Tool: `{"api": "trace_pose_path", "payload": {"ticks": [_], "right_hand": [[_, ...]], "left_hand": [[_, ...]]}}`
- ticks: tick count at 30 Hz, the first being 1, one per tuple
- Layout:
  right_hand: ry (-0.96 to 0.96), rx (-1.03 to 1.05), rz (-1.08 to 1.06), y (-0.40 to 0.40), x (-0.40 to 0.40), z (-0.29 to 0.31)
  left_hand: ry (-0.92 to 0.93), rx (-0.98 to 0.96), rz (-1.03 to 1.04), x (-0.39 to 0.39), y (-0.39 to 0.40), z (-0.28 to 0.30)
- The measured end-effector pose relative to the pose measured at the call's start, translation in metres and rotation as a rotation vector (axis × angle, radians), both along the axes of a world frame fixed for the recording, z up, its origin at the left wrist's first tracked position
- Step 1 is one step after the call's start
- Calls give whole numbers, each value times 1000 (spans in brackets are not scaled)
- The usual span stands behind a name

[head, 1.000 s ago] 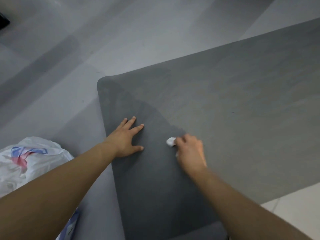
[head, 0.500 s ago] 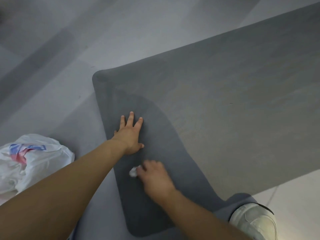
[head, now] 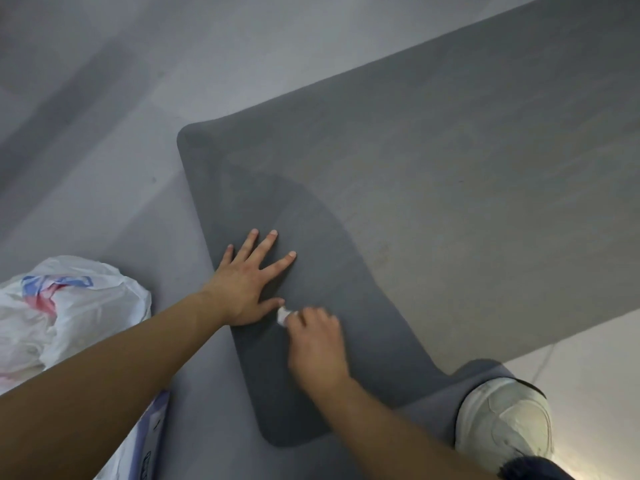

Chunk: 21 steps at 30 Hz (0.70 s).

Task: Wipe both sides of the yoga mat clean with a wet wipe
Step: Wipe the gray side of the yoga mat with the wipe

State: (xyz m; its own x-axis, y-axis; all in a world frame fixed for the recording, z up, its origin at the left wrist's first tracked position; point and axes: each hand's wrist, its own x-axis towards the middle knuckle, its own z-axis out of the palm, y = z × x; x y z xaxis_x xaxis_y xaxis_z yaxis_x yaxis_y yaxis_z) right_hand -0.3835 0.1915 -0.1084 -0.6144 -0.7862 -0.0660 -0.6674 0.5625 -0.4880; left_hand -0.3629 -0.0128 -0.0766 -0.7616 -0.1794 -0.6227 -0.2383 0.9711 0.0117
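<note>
Head view: A dark grey rectangular foam yoga mat (head: 433, 188) lies flat on the pale grey floor (head: 104, 140), running from its near short edge toward the far right. The left hand (head: 247, 282) is released, palm down, fingers straight and spread, pressing on the mat beside its left long edge. The right hand (head: 317, 344) is curled around a small crumpled white wet wipe (head: 283, 315), held against the mat surface just beside the left thumb. A white sneaker (head: 505, 424) rests at the mat's near right corner. A crumpled white plastic bag (head: 65, 313) with red and blue print lies on the floor left of the mat.
</note>
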Motion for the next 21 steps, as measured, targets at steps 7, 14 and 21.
{"api": "trace_pose_path", "payload": {"ticks": [7,14,21], "right_hand": [[93,64,-29,30,-47,4],[120,125,-412,47,-87,1],[-129,80,48,32,60,9]], "left_hand": [[-25,49,-197,16,-7,6],[-175,-17,-151,4,5,18],[-170,17,-52,2,23,15]]}}
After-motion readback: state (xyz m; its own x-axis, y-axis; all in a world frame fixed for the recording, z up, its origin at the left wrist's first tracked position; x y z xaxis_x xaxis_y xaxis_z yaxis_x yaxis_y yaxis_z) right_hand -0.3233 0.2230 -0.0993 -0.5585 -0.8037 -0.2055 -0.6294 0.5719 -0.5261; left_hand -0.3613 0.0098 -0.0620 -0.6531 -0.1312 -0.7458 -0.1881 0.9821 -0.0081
